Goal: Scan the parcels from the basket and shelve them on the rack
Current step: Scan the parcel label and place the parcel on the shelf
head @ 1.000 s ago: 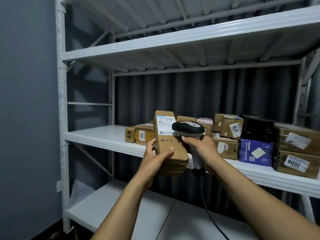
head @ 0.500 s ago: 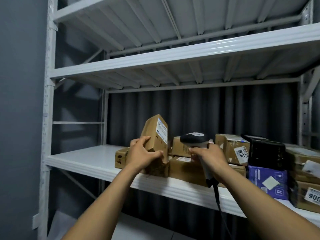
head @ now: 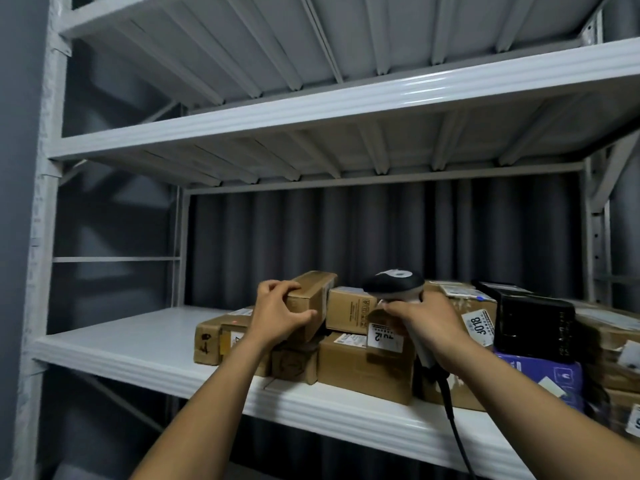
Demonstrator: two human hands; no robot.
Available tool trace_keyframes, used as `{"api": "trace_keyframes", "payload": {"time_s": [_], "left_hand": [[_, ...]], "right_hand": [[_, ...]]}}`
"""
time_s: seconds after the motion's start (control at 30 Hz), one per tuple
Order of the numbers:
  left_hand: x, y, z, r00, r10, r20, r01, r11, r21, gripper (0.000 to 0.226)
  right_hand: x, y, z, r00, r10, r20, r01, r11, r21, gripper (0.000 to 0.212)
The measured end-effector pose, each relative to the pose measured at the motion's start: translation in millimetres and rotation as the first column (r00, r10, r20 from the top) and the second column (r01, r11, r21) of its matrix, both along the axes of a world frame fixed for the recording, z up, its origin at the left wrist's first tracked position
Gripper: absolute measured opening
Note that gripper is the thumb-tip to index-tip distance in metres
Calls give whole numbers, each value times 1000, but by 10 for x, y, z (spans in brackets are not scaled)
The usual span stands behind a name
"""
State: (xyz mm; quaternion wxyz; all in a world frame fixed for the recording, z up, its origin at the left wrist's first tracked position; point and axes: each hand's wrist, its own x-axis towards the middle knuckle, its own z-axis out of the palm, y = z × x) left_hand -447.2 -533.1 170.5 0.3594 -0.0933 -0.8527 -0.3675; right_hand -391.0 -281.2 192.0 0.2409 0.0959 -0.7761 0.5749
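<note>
Left hand [head: 278, 318] grips the brown parcel [head: 313, 289], fingers curled over its near end; right hand [head: 431, 329] wraps the scanner [head: 393, 285] handle. Bare shelf [head: 131, 332] lies left of the left hand, its front lip under both forearms. The brown parcel rests atop stacked boxes [head: 363, 365], just left of the scanner.

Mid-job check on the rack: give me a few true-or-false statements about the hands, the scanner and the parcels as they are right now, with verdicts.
1. The left hand grips a brown parcel lying on top of other parcels on the shelf. True.
2. The right hand is empty. False: its grip is round the handle of the scanner.
3. The scanner is cordless. False: a dark cable hangs from its handle.
4. The black box sits on the purple box. True.
</note>
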Motion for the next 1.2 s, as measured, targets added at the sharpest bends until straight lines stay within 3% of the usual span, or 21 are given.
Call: {"api": "trace_keyframes", "payload": {"time_s": [0.17,0.3,0.57,0.7,0.8,0.93,1.2], "left_hand": [[-184,20,-119,990,-5,143,3,1000,13,85],[-263,60,-136,992,38,124,-38,999,-6,92],[-512,281,-10,988,151,-26,-146,981,131,79],[-685,346,-59,987,160,6,-159,974,163,76],[-791,359,-133,989,143,45,-147,985,96,81],[-853,362,-209,981,151,124,-144,988,-58,105],[-668,288,-134,952,240,192,-201,958,-203,98]], "right_hand": [[-57,65,-5,998,-55,-22,55,998,18,11],[-125,108,-28,998,-65,-14,65,998,26,13],[-178,72,-47,1000,-28,1,28,999,18,14],[-213,60,-59,999,-38,0,38,999,26,14],[-252,55,-52,999,-50,9,50,998,24,16],[-251,87,-42,997,-77,-4,77,996,55,18],[-101,66,16,997,-70,33,68,995,75,15]]}}
